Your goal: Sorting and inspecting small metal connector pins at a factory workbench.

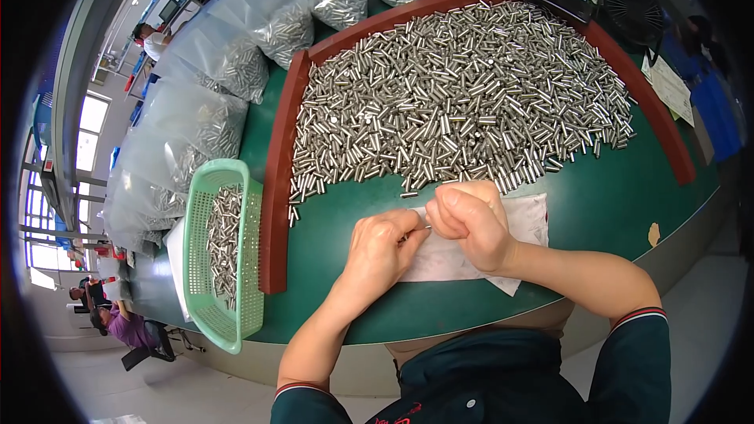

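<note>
Likely checking step — left hand point(378, 246) pinching metal piece point(428, 227); right hand point(473, 224) fisted, contents hidden; next move probably needs steady pinch.

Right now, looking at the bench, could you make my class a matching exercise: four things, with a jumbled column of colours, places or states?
Column one:
1. Right hand
2. Cylinders
3. Cloth
4. Basket

Column two:
A. Pale green
B. Curled into a fist
C. Whitish
D. Heaped between red bars

Pairs: 1-B, 2-D, 3-C, 4-A
</note>
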Tool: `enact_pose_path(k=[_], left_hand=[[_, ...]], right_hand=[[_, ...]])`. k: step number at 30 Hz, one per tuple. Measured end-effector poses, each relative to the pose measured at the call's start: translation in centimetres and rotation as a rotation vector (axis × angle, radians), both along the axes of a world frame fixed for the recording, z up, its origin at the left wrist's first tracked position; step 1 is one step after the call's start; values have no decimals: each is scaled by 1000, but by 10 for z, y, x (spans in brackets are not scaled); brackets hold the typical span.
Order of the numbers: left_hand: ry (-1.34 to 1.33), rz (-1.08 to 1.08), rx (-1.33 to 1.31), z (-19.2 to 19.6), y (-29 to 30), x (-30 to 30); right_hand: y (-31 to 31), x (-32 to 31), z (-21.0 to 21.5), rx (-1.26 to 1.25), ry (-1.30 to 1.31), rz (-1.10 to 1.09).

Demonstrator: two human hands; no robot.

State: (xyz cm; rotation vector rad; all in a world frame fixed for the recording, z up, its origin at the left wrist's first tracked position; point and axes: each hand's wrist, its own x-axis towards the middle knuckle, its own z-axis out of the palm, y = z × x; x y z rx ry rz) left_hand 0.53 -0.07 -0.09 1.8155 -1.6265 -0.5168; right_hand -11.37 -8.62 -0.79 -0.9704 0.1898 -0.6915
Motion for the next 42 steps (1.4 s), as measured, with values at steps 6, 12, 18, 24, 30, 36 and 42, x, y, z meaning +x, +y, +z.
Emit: enact_pose_path(k=[6,12,18,24,30,36,42], left_hand=[[-8,0,-8,5,4,1],[1002,9,180,6,7,21],[1689,4,137,-1,9,33],[1599,192,118,8,6,32],[246,201,-189,-11,0,28],[-207,148,-93,-16,-2,22],[-193,132,-110,-15,0,23]], right_hand=[[3,1,7,-64,48,-15],[1,-5,1,47,6,43],[3,1,3,51,-8,34],[0,2,2,41,-6,32],[-1,1,4,71,0,31],[1,1,5,59,-5,26],[3,2,4,52,1,16]])
